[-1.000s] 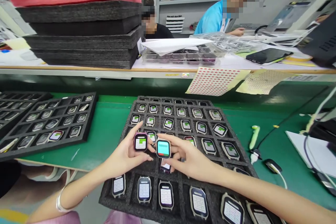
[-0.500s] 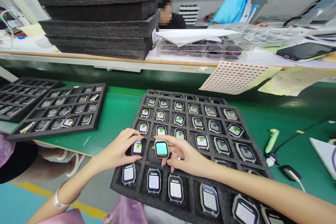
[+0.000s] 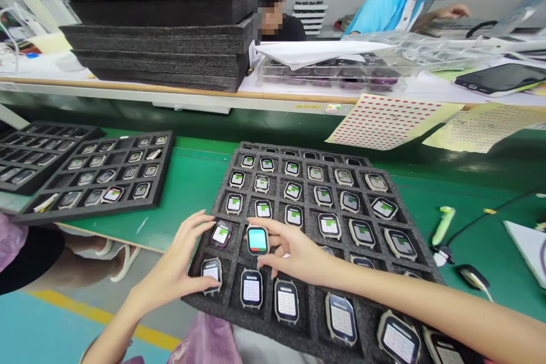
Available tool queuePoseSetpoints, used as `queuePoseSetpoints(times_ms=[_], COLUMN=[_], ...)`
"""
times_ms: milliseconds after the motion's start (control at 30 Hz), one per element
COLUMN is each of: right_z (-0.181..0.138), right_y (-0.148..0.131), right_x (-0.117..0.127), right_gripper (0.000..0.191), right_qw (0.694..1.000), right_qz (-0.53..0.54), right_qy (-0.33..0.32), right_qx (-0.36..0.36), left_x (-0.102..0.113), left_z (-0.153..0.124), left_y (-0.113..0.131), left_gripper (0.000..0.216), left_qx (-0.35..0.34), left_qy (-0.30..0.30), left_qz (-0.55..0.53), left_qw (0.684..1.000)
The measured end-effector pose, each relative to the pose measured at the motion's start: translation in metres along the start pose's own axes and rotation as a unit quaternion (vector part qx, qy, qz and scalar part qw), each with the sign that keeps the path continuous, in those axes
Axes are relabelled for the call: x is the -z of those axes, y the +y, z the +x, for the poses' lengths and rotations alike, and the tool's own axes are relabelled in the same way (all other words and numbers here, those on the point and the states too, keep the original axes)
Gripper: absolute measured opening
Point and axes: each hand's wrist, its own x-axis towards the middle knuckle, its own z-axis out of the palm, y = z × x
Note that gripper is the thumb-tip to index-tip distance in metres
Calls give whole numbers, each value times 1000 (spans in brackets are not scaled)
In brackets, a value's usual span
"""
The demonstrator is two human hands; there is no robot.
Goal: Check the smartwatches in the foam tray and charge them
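Right hand (image 3: 298, 256): reaches in from the lower right, over the near rows of the foam tray (image 3: 222, 192).
Right grip: index finger above and thumb below are pinching the teal-screen watch (image 3: 257, 240).
Teal-screen watch: lit teal with a red band along the bottom. It is held face-up at the second cell of the second row from the near edge. I cannot tell whether it sits in the cell or just above it.
Left hand (image 3: 177, 267): at the tray's near left corner, palm down.
Left grip: fingers spread and nothing clamped. The fingertips are just beside the purple-rimmed watch (image 3: 220, 234), and the thumb tip rests on the corner watch (image 3: 212, 270).
Purple-rimmed watch: tilted in its cell, just left of the teal-screen watch.
Foam tray: black, gridded, on the green bench mat (image 3: 191, 182). Most cells hold a watch body with a lit screen, and the far row looks dark.
Second tray (image 3: 166, 162): off to the left, well apart, partly filled.
Right of the tray: a yellow-green pen-shaped tool (image 3: 442, 226) and cables.
Raised shelf: a stack of black foam slabs (image 3: 162, 40), clear plastic trays (image 3: 333, 74), a red-dot sticker sheet (image 3: 384, 122) hanging over the edge, and a tablet (image 3: 503, 78).
Others: a person in a blue top (image 3: 384, 8) and a person in black (image 3: 284, 25) are behind the shelf.
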Motion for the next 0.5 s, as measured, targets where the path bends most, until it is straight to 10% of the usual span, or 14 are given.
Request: queuePoseSetpoints(times_ms=[500], right_z=[11], right_y=[-2], right_x=[-5], right_gripper=[51], right_qw=[997], right_qz=[71], right_qy=[-18], right_qx=[19], left_x=[-40], left_z=[-29], left_y=[-9], left_gripper=[108], left_qx=[43], left_qy=[28], left_qz=[-157], left_qw=[986])
